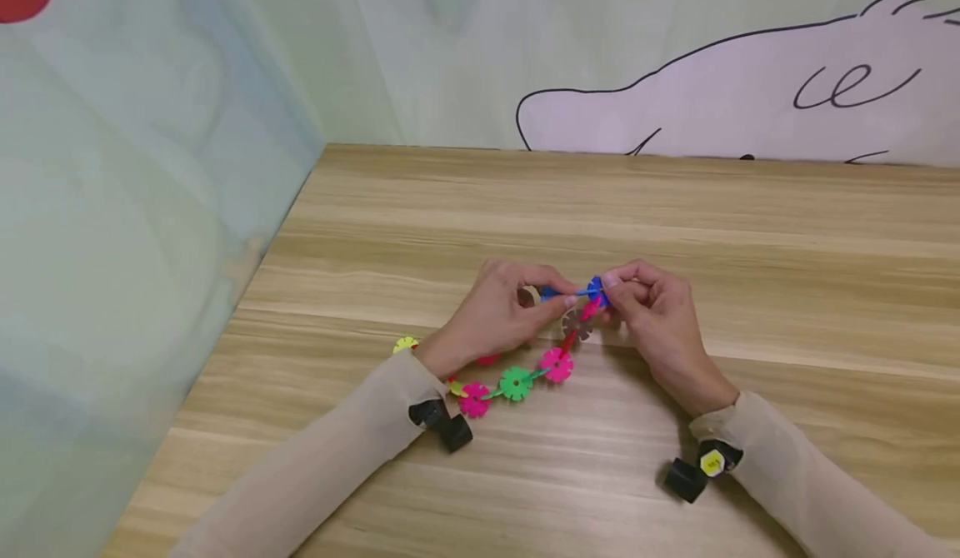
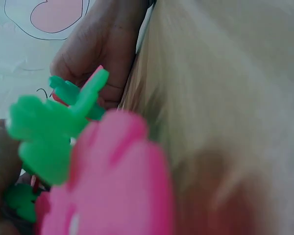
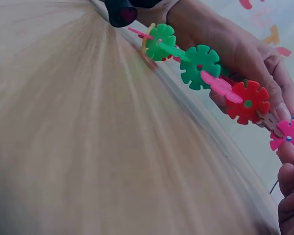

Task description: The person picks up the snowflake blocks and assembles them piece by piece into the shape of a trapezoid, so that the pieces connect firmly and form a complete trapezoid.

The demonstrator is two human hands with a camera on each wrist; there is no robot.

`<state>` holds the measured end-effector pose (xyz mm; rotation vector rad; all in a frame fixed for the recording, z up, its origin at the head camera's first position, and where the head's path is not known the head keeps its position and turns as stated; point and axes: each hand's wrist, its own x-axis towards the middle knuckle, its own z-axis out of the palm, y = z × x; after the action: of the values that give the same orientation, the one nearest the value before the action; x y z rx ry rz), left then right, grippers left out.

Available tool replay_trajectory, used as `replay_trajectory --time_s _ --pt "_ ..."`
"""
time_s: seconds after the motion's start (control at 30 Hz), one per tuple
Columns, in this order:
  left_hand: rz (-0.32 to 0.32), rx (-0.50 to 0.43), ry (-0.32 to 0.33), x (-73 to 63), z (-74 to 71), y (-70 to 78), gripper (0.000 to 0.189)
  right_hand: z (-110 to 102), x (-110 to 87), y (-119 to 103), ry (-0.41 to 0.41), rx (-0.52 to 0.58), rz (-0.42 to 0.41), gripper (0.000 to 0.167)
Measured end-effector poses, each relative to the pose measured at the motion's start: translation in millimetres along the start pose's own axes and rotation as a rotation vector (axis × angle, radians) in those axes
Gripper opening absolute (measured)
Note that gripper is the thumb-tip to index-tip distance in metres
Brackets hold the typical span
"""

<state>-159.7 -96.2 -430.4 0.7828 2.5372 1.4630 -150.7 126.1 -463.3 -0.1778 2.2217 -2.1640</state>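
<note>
Both hands hold a chain of interlocking flower-shaped plastic discs above the table. My left hand point(image 1: 498, 312) pinches a light blue disc point(image 1: 555, 293) between thumb and fingers. Its edge meets a dark blue disc point(image 1: 597, 291), which my right hand point(image 1: 663, 321) pinches from the other side. From there the chain hangs down to the left: a brown disc point(image 1: 577, 325), a pink disc point(image 1: 557, 365), a green disc point(image 1: 516, 383) and others. Part of it is hidden behind my left hand and wrist. A pink disc point(image 2: 117, 181) looms blurred in the left wrist view. Fingertips point(image 3: 289, 171) show in the right wrist view.
The wood-grain table point(image 1: 750, 225) reaches back to a wall point(image 1: 420, 58) with cartoon drawings. Its left edge runs along another painted wall point(image 1: 112, 233). Black camera mounts point(image 1: 456, 433) sit on both wrists, near the tabletop.
</note>
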Motion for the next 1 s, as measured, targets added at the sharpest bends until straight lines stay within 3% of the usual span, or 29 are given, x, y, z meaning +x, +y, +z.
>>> replay_trajectory --time_s 0.3,0.4,0.7,1.0 --pt "-0.052 0.040 -0.060 -0.6 -8.7 1.7 0.025 0.6 0.8 -2.4 0.028 -0.012 0.024 0.011" --pt "-0.050 0.075 -0.058 -0.7 -10.7 1.4 0.020 2.0 0.6 -3.5 0.038 -0.012 0.018 0.011" --pt "-0.003 0.114 0.006 -1.2 -7.1 -0.4 0.009 0.5 -1.4 -0.5 -0.016 -0.018 -0.035 0.011" --pt "0.078 0.129 -0.021 0.4 -6.3 -0.1 0.008 -0.9 -1.1 -0.6 -0.059 -0.050 -0.078 0.012"
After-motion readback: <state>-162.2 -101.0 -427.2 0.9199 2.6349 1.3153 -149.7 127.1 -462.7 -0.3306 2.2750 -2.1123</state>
